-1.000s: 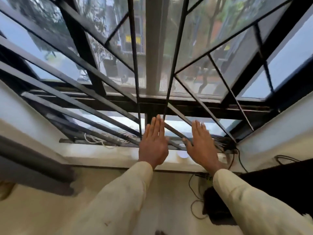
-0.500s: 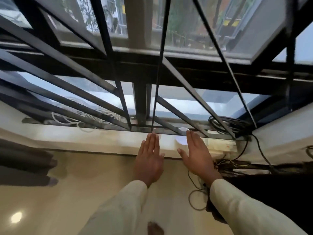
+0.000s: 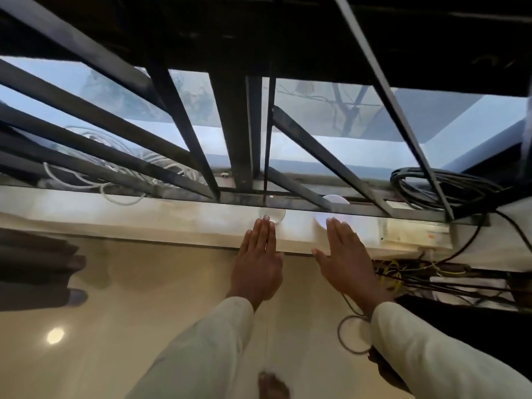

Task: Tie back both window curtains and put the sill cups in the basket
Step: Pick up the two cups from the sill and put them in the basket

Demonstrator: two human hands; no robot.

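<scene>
You've got black grille bars [image 3: 184, 133] fanning across twelve o'clock, a white cable coil [image 3: 95, 174] at ten, a black cable bundle [image 3: 449, 188] at two, a white box [image 3: 414, 231] at three, and a bright glare [image 3: 55, 335] on the glossy floor [image 3: 149, 298] at eight.

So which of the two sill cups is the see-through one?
The clear cup just beyond the left hand: the sill shows through it. The white cup by the right hand is opaque.
</scene>
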